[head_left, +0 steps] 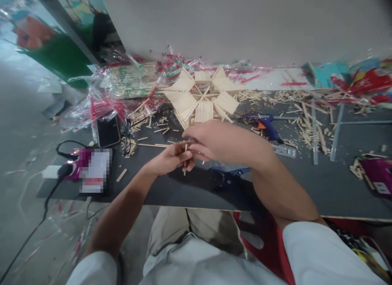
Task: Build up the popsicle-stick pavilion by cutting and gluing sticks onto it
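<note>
Above the dark tabletop, my left hand (171, 159) pinches a short wooden stick (185, 148) that stands roughly upright between thumb and fingers. My right hand (208, 139) reaches over from the right, its fingers bent and drawn together at the left fingertips. Whatever it grips there, if anything, is hidden. Just beyond both hands stands a star-shaped structure of pale wooden sticks (204, 112), its panels flaring outward around a middle opening. Blue-handled cutters (230, 178) lie below my right wrist, partly in shadow.
A blue hot glue gun (269, 128) lies right of the structure, near clear glue sticks (315, 134) and scattered stick offcuts (309, 128). Plastic-wrapped stick bundles (131, 79) line the back. Left are a phone (96, 170), a dark-screened device (108, 132) and a power cord (45, 207).
</note>
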`<state>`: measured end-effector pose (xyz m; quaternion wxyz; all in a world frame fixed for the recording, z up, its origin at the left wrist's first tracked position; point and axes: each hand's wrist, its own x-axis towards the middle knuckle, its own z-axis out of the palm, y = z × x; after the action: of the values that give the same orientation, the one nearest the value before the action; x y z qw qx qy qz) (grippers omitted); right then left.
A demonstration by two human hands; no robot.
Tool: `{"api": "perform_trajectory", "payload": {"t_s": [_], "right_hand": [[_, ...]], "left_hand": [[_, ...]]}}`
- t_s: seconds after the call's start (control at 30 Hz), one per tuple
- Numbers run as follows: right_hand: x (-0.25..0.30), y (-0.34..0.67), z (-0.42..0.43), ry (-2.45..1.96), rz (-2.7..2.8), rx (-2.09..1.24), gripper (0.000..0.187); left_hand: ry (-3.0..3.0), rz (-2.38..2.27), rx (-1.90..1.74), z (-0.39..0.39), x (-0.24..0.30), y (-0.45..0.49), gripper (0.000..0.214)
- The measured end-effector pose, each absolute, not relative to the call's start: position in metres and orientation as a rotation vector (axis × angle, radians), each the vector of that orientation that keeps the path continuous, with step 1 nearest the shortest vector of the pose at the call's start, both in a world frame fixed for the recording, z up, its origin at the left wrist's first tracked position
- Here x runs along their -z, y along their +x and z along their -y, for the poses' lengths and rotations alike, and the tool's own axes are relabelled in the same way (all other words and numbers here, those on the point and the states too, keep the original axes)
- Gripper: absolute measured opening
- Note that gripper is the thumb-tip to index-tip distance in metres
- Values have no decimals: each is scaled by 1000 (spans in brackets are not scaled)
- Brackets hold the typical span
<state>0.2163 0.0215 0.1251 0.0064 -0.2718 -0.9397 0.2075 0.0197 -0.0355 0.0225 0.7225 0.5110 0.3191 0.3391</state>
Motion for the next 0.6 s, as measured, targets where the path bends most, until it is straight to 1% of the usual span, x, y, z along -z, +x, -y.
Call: {"api": "perform_trajectory", "payload": {"t_s": [0.13, 0.3, 0.43, 0.5, 0.6], "right_hand": [[-125, 213, -21, -730, 2931, -850, 22], [-128, 217, -27, -650, 2911, -825, 23], [-126, 228, -39, -655, 2867, -788, 16], [-126, 234, -45, -720, 2848, -765, 13], [-125, 241, -52, -861, 2759, -715, 11]], "left_hand": [[1224, -745, -638, 35, -30, 17, 68], [1242, -831, -685, 38, -31, 20, 73], [1297, -881, -796, 40, -33, 26, 64], [1408, -969, -831, 41, -35, 29, 53], [1626, -1222, -874, 45, -40, 31, 36]]}}
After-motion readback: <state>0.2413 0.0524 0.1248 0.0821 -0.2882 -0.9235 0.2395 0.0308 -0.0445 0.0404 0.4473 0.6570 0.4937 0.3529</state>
